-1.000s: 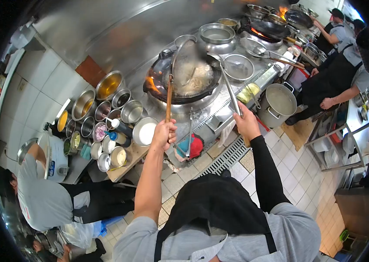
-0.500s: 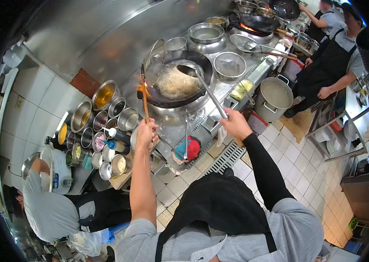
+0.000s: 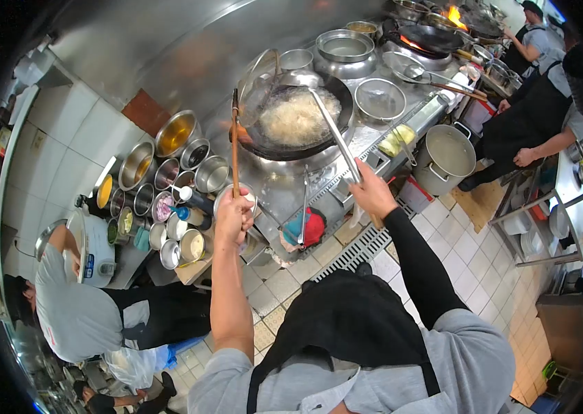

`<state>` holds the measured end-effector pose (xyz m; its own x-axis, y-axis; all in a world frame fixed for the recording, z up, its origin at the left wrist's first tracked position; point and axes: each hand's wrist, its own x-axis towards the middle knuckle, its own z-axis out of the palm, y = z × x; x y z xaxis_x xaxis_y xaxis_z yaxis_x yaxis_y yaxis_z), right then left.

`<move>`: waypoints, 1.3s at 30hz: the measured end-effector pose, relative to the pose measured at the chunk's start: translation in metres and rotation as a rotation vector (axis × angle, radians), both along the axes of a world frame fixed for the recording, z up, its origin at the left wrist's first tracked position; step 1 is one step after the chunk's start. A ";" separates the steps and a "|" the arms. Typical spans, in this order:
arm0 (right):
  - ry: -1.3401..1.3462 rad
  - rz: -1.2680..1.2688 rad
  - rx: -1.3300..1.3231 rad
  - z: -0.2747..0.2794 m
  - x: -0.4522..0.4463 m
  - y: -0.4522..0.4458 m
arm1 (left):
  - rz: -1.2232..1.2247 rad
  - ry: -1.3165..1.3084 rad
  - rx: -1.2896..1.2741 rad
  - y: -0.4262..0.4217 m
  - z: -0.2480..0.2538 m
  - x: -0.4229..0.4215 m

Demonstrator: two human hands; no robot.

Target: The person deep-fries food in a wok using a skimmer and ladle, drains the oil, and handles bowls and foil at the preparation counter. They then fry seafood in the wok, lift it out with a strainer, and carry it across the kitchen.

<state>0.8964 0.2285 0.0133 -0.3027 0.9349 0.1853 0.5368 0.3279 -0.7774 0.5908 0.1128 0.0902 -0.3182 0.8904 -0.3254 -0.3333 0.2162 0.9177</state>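
My left hand (image 3: pixel 234 219) is closed round the wooden handle of a round mesh strainer (image 3: pixel 262 72), which is tilted over the left side of a black wok (image 3: pixel 290 152). Pale, foaming liquid with food (image 3: pixel 300 117) bubbles in the wok. In my right hand (image 3: pixel 374 191) is the long metal handle of a ladle (image 3: pixel 335 131), its head at the back of the wok. Flame shows at the wok's left edge. A second strainer (image 3: pixel 380 99) rests on the counter to the right of the wok.
Metal bowls of ingredients, one with yellow liquid (image 3: pixel 174 135), stand at the left. A large pot (image 3: pixel 447 152) is at the right. One person (image 3: pixel 84 310) works at the left; others (image 3: pixel 533 110) are at the right, near a flaming wok.
The ladle head has moved from the wok's middle toward its back rim. Since the first frame, the strainer has shifted left, off the food. Both hands keep their hold.
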 end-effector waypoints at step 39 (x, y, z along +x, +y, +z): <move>-0.140 0.182 -0.255 -0.147 -0.060 -0.075 | -0.168 -0.057 -0.084 0.055 -0.016 0.055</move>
